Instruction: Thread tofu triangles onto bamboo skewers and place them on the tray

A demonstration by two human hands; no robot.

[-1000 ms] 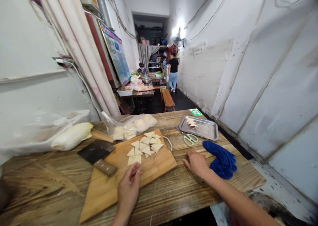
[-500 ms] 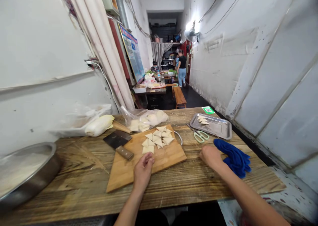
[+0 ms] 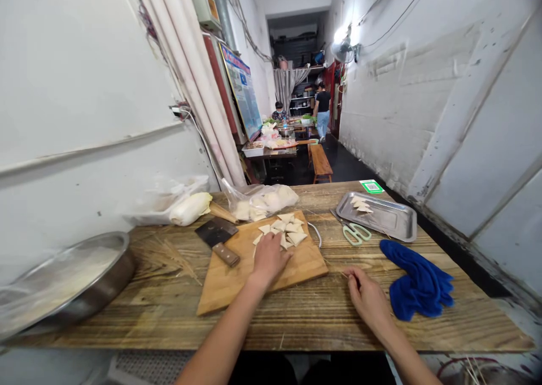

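Note:
Several pale tofu-like triangles [image 3: 298, 239] lie grouped on the wooden cutting board [image 3: 228, 286]. My left hand [image 3: 269, 258] reaches over them, palm down, thumb apart from the fingers; its fingertips touch the near pieces, and some of these are hidden under it. To the right of the board, my right hand [image 3: 368, 296] is low over the table, thumb and forefinger pinched on what looks like a thin skewer, its pale tip just showing. A cleaver [image 3: 226, 254] rests on the board's left side, blade pointing away. Blue gloves [image 3: 419, 283] lie beside my right hand.
Green-handled scissors [image 3: 356, 233] lie near a metal tray [image 3: 393, 218] holding several triangles. Behind the board are a plastic bag [image 3: 271, 198] of pale pieces and a leafy vegetable [image 3: 190, 209]. Loose skewers [image 3: 171, 258] and a large metal basin [image 3: 121, 269] are at left.
My left hand has moved forward from the board's near side onto the triangles. My right hand has drawn back towards me. The view has swung left, and a person in back has walked farther away.

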